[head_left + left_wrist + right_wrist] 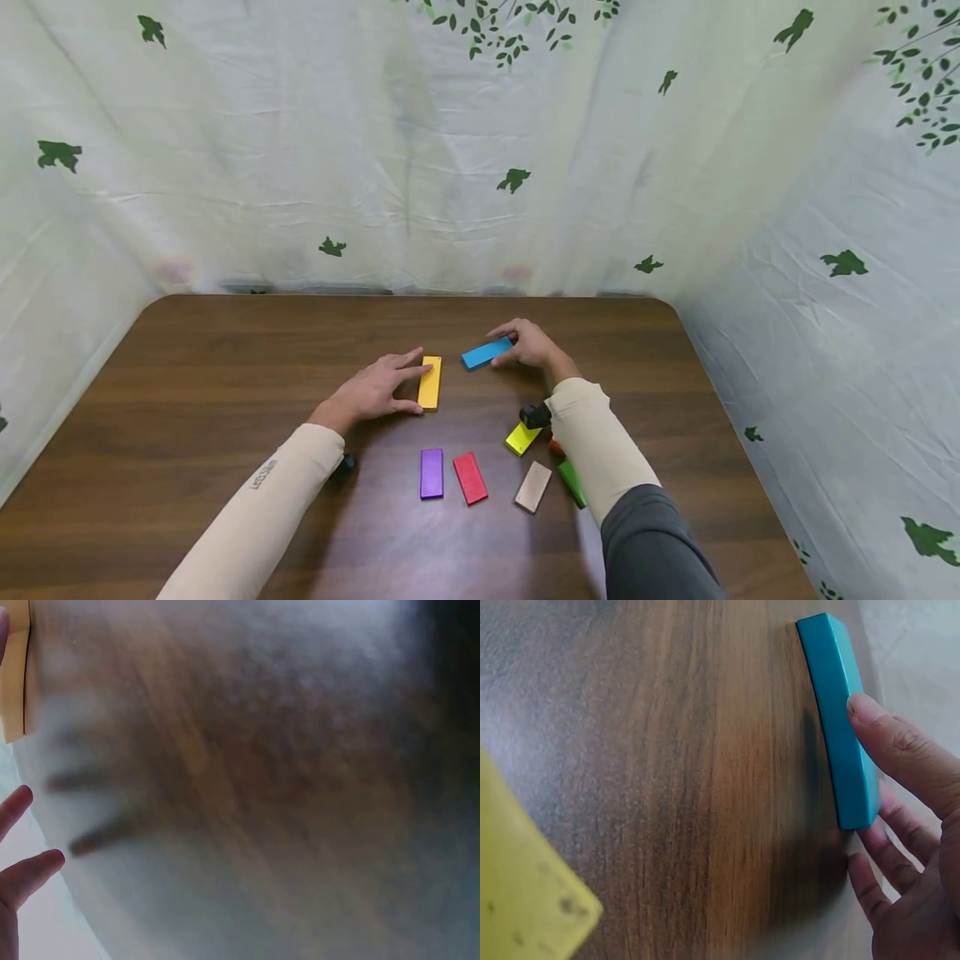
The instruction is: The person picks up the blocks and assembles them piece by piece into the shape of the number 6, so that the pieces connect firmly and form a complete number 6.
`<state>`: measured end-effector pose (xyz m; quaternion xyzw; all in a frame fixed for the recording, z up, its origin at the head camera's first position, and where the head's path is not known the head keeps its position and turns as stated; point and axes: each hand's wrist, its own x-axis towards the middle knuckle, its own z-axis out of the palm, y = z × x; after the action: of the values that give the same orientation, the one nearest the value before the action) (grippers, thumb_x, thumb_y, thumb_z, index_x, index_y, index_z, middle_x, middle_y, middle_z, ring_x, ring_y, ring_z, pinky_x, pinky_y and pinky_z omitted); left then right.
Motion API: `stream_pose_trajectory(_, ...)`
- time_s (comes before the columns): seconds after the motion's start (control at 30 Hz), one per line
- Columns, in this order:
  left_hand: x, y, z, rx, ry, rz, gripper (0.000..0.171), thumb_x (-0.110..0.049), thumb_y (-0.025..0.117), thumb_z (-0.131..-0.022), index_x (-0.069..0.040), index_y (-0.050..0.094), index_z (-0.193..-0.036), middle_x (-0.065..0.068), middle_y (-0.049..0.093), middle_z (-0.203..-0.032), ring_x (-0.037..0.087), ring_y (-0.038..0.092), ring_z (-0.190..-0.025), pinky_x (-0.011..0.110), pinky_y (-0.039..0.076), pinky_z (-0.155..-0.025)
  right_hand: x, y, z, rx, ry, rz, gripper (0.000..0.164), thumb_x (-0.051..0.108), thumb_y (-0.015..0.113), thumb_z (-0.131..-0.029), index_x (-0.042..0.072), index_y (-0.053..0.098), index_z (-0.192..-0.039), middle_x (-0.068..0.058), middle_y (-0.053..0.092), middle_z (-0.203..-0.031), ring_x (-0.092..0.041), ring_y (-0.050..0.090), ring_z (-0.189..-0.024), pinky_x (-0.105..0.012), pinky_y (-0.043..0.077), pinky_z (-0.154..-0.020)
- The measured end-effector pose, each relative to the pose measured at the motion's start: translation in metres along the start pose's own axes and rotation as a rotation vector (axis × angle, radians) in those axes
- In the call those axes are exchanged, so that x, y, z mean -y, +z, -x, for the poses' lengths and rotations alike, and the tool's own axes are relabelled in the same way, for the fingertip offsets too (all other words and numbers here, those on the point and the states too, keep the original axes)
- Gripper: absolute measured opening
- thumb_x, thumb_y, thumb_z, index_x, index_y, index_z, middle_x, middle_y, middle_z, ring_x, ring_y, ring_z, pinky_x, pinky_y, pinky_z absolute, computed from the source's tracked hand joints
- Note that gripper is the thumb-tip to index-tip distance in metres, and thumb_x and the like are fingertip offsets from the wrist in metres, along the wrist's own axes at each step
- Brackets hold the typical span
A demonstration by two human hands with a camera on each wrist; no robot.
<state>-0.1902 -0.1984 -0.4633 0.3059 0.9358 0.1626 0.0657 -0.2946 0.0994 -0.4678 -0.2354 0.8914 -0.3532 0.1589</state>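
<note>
A yellow-orange block (430, 385) lies flat on the wooden table. My left hand (375, 387) is beside it with fingers extended and spread, one fingertip over its upper part and the thumb near its lower left edge. Only the block's end (13, 682) and a few fingertips show in the left wrist view. Farther right, a blue block (483, 354) lies at a slant. My right hand (531, 345) pinches its right end, thumb on the near side and fingers on the far side. In the right wrist view, the thumb presses the blue block (836, 735); the other fingers are partly hidden.
Closer to me lie a purple block (431, 473), a red block (470, 478), a beige block (533, 487) and a yellow block (522, 438). A green block (572, 483) and an orange-red one are partly covered by the right forearm. A leaf-patterned curtain (450, 233) borders the table.
</note>
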Motion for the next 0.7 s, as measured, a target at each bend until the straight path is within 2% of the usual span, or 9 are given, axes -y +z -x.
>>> stream_pose_trajectory(0.23, 0.0006, 0.002, 0.0011, 0.003, 0.006, -0.011, 0.069, -0.044, 0.072, -0.084, -0.009, 0.051, -0.14, 0.016, 0.034, -0.153, 0.04, 0.04, -0.13, 0.056, 0.039, -0.1, 0.0022, 0.0018, 0.0012, 0.004, 0.014, 0.006, 0.043, 0.019, 0.083, -0.077, 0.013, 0.071, -0.118, -0.006, 0.064, -0.122, -0.023, 0.049, -0.105, -0.037, 0.041, -0.095)
stream_pose_trajectory(0.4, 0.0008, 0.0029, 0.0013, -0.001, 0.051, -0.036, 0.065, -0.041, 0.071, -0.086, -0.008, 0.053, -0.138, 0.014, 0.037, -0.152, 0.038, 0.043, -0.125, 0.054, 0.041, -0.098, 0.0022, 0.0021, 0.002, -0.003, 0.018, 0.006, 0.041, 0.019, 0.082, -0.078, 0.012, 0.071, -0.117, -0.007, 0.063, -0.123, -0.023, 0.051, -0.109, -0.038, 0.042, -0.097)
stream_pose_trajectory(0.6, -0.001, 0.0023, 0.0005, 0.022, 0.097, -0.065, 0.057, -0.037, 0.069, -0.089, -0.011, 0.055, -0.137, 0.014, 0.042, -0.149, 0.037, 0.046, -0.122, 0.051, 0.041, -0.098, 0.0007, 0.0025, 0.0016, -0.006, 0.044, -0.008, 0.039, 0.017, 0.08, -0.079, 0.012, 0.072, -0.117, -0.008, 0.062, -0.122, -0.023, 0.051, -0.109, -0.038, 0.042, -0.096)
stream_pose_trajectory(0.7, -0.0019, 0.0011, -0.0004, 0.035, 0.087, -0.066, 0.055, -0.037, 0.068, -0.089, -0.012, 0.056, -0.136, 0.013, 0.042, -0.148, 0.038, 0.045, -0.123, 0.057, 0.036, -0.101, -0.0005, 0.0032, 0.0006, -0.01, 0.049, -0.014, 0.037, 0.016, 0.08, -0.079, 0.013, 0.072, -0.115, -0.008, 0.062, -0.121, -0.023, 0.051, -0.109, -0.038, 0.042, -0.096)
